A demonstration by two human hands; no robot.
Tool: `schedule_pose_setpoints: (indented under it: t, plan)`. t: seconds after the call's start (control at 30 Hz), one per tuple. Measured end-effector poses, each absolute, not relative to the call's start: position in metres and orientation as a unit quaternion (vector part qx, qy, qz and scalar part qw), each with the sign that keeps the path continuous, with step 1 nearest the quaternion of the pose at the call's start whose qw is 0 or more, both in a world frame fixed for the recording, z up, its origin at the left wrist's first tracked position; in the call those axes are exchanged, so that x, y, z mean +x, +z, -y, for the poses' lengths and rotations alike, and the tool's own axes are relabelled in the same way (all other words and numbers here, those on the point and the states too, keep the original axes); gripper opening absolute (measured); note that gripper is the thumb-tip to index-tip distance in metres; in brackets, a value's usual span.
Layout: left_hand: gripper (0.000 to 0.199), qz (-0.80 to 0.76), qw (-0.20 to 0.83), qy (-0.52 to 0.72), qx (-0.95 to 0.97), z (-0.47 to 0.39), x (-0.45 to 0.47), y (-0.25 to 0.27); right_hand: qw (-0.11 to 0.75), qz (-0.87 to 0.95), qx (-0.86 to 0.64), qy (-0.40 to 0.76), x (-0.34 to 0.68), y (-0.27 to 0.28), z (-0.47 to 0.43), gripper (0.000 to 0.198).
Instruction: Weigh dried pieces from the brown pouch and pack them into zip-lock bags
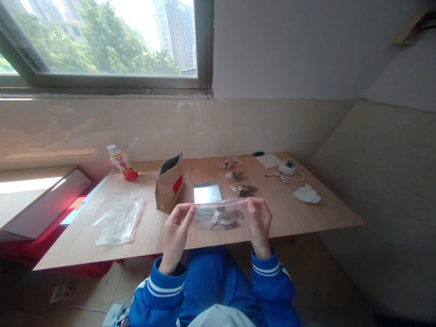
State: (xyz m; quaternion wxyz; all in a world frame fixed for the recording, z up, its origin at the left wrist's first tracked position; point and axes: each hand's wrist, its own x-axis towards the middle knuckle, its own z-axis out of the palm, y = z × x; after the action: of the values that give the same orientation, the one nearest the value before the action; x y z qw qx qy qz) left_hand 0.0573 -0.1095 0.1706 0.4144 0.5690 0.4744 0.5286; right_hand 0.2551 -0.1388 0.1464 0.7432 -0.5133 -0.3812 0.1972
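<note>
Between my two hands a clear zip bag [223, 218] with a red seal strip is stretched out, holding dark and pale dried pieces. My left hand [176, 229] pinches its top left corner, thumb against fingers. The top right corner is pinched in my right hand [260, 222]. Just beyond the bag lies a flat, shiny, tablet-like rectangle [207, 192]. Behind to the right, filled bags lie in a column: a near one [244, 189], a middle one [233, 175] and a far one [230, 163]. An open brown paper bag [170, 184] stands left of the rectangle.
A stack of clear zip bags [119, 222] lies on the table's left side, with a bottle [122, 162] behind it. At the right are a white dome camera [288, 167] with its cable, crumpled white tissue [306, 194], white paper [269, 160] and a green-handled tool [258, 154].
</note>
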Motion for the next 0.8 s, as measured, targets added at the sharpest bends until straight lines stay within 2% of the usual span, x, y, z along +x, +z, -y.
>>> schedule_pose_setpoints:
  t: [0.23, 0.53, 0.8]
  plan:
    - [0.026, -0.486, 0.387, 0.551, 0.557, 0.116, 0.063, 0.17, 0.75, 0.358, -0.519, 0.199, 0.258, 0.143, 0.148, 0.019]
    - [0.026, -0.452, 0.442, 0.571, 0.523, 0.116, 0.071, 0.166, 0.726, 0.347, -0.542, 0.245, 0.269, 0.141, 0.151, 0.03]
    - [0.028, -0.458, 0.435, 0.563, 0.534, 0.114, 0.065, 0.163, 0.715, 0.363, -0.549, 0.237, 0.272, 0.145, 0.156, 0.03]
